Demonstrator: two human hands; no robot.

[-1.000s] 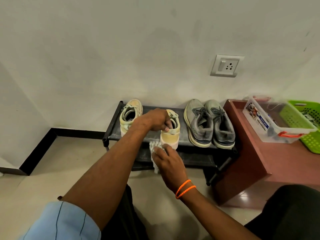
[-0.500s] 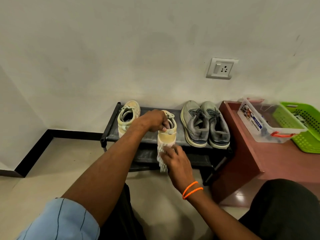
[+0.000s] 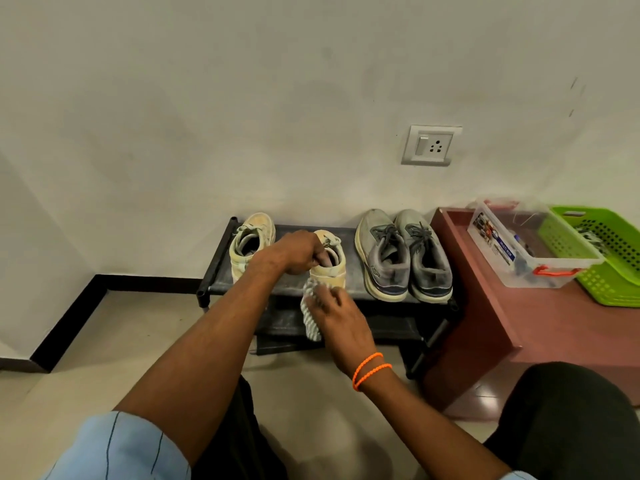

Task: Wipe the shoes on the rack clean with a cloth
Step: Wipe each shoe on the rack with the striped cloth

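The shoe's [image 3: 329, 268] heel was hidden behind the cloth [image 3: 311, 311] and right hand [image 3: 341, 318]; the fingers were motion-blurred. Box [image 3: 519, 244] contents were unclear, and the basket [image 3: 602, 251] was cut off at the frame edge. Left hand [image 3: 298, 252] reached over the rack [image 3: 349, 271], fingers curled into the shoe's collar, gripping it on the top shelf. Right hand pressed the cloth against the heel, fingers bent round it; the cloth hung below the shelf edge. The pale mate [image 3: 250, 242] stood to the left, the grey pair [image 3: 403, 256] to the right.
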